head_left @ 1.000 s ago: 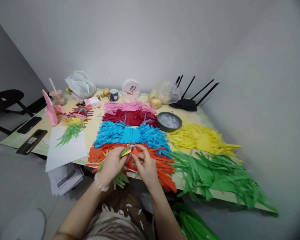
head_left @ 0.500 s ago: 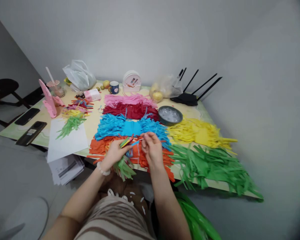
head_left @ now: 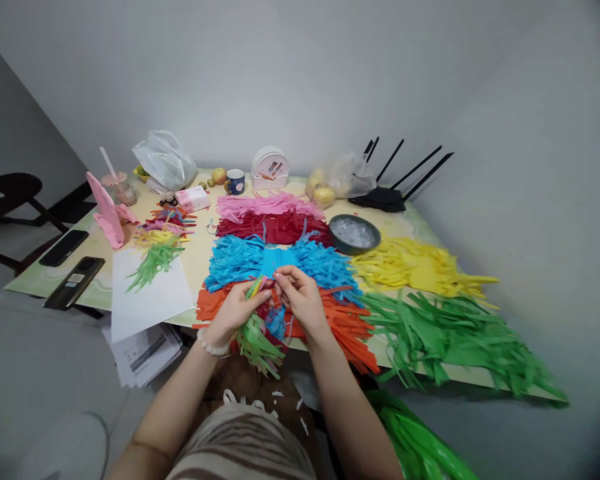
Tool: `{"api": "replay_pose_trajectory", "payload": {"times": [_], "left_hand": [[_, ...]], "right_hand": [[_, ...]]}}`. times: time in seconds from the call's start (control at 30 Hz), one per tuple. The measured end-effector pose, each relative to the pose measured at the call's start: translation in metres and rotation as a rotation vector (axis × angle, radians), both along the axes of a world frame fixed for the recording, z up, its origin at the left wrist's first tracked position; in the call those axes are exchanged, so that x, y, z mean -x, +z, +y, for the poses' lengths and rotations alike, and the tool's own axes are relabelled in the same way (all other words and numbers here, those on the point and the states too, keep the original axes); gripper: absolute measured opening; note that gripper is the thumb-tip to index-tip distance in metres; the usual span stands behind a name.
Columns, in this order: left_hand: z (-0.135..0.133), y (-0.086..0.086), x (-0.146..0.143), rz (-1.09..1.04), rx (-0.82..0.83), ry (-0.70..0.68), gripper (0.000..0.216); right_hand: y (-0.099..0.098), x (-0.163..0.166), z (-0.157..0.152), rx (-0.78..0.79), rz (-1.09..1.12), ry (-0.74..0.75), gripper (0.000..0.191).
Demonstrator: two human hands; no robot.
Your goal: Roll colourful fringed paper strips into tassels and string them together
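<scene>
My left hand is closed around a multicoloured paper tassel. Its fringe of green, dark red and blue strips hangs below my fingers, and a short green, yellow and pink end sticks out at the thumb. Just to the right, the fingertips of my right hand pinch close to the tassel's top; what lies between them is too small to make out. Both hands are above a stack of orange fringed paper, in front of blue fringed paper.
Dark red, pink, yellow and green fringed paper cover the table. A dark bowl stands behind the yellow. At the left lie finished-looking tassels, a white sheet and two phones.
My right hand has come closer to the left and pinches near the tassel's top. The blue strip that stretched between the hands no longer shows there. The view has shifted slightly.
</scene>
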State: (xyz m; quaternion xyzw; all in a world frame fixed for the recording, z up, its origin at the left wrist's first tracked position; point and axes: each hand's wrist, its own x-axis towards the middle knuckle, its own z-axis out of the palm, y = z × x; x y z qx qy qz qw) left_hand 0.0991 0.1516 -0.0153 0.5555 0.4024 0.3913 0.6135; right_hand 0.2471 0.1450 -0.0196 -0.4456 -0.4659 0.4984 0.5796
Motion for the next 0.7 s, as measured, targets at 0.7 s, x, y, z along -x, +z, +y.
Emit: {"api": "replay_pose_trajectory", "payload": {"times": [0.7], "left_hand": [[0.006, -0.008, -0.004, -0.103, -0.024, 0.322, 0.038]], "right_hand": [[0.012, 0.005, -0.022, -0.281, -0.696, -0.341, 0.016]]}}
